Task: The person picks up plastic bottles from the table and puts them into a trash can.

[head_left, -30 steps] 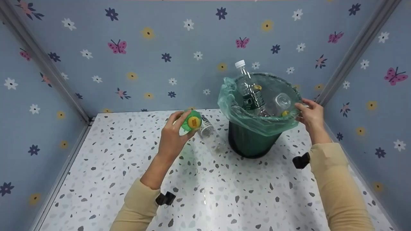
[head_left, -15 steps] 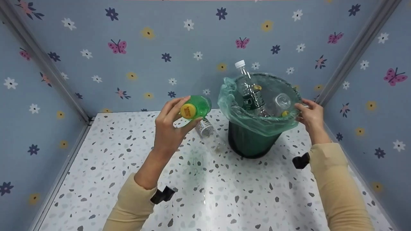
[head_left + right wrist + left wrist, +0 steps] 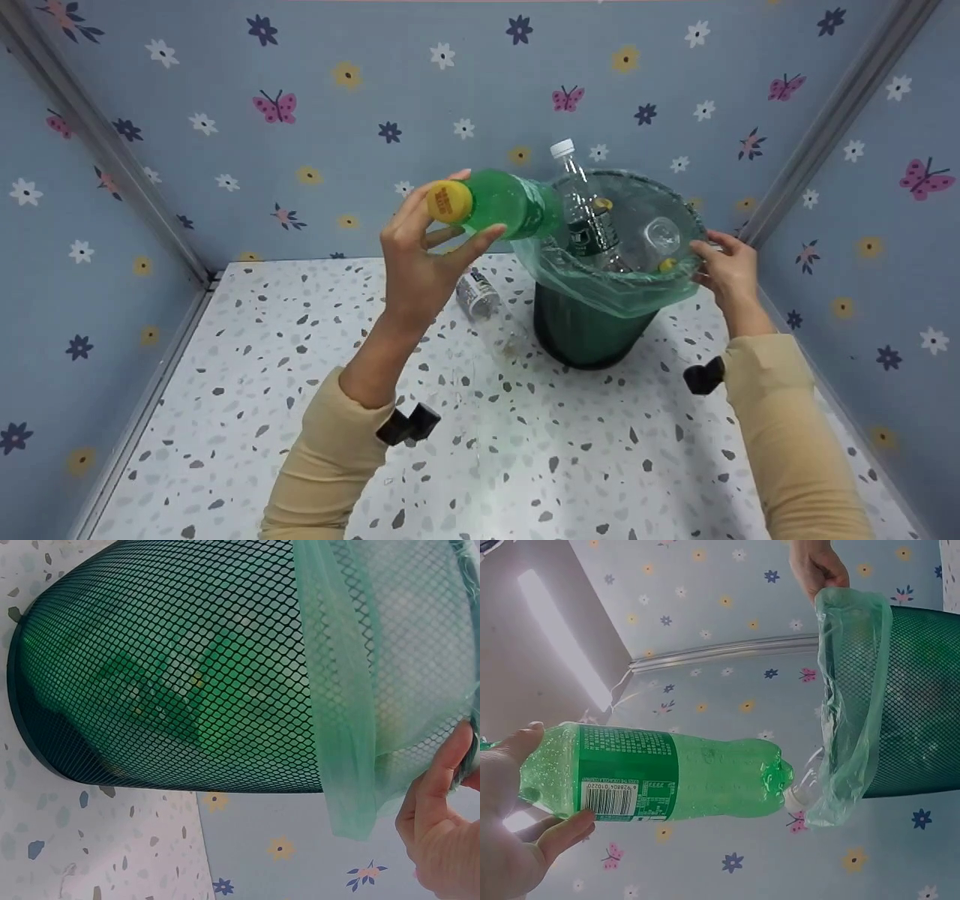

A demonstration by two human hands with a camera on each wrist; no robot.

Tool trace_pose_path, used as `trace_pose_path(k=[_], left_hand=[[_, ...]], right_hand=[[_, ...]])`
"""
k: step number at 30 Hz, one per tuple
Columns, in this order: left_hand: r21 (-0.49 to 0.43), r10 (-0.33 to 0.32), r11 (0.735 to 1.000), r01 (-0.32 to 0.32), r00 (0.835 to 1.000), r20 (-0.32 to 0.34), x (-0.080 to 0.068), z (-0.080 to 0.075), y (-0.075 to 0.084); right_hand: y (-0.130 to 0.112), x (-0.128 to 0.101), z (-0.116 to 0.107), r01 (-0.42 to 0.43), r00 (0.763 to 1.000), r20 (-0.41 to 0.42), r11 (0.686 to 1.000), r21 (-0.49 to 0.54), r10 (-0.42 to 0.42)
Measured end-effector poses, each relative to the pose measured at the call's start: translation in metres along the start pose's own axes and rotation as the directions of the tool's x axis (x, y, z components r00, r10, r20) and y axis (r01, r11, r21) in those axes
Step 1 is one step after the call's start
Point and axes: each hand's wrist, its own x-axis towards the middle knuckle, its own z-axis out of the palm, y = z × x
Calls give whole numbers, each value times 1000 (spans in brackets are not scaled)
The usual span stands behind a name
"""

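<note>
While I watch from the head view, the speckled bench [image 3: 300, 420] lies nearest, with both beige sleeves reaching out over it. My left hand [image 3: 424, 259] is raised above the bench and grasps the green bottle [image 3: 499, 204] near its yellow cap [image 3: 449, 202], fingers and thumb curled round the neck end. The bottle lies roughly level, its cap toward me and its base pointing away from the hand, just at the near rim of the mesh bin [image 3: 592, 330]. In the left wrist view the bottle's base [image 3: 776, 776] sits right beside the bin's green liner [image 3: 847, 690]; I cannot tell whether they touch. Below and just beyond the left hand a clear bottle [image 3: 480, 296] lies on its side on the bench, close against the bin's foot. My right hand [image 3: 724, 270] grips the liner at the bin's rim, fingers curled over the edge. Inside the bin, beyond both hands, a clear bottle with a white cap [image 3: 577, 195] stands tilted among other clear plastic.
</note>
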Motion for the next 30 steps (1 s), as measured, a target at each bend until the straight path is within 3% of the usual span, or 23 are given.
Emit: trace_pose_path(k=[9,14,17,24,28,30], left_hand=[[-133,-121,984,121,993,8,7,28,-5],[-127,-215,968,217,976,23,9,40,2],[-116,-287,950,289,957,38,8,48,-5],[-86,-413,904,419,907,77,-2,70,-49],[-83,-477,870,485,873,98,-4,78,-59],[-64,-493,864,500,864,102,-4,82,-64]], right_hand=[[-2,0,1,8,1000,0,1000,8,-8],[-1,-1,1,11,1000,-1,1000,8,-11],[0,-1,1,16,1000,-7,1000,3,-16],[2,-1,1,16,1000,-4,1000,-4,-16],[1,0,1,17,1000,-8,1000,-2,-17],[1,0,2,21,1000,-12,1000,-14,-21]])
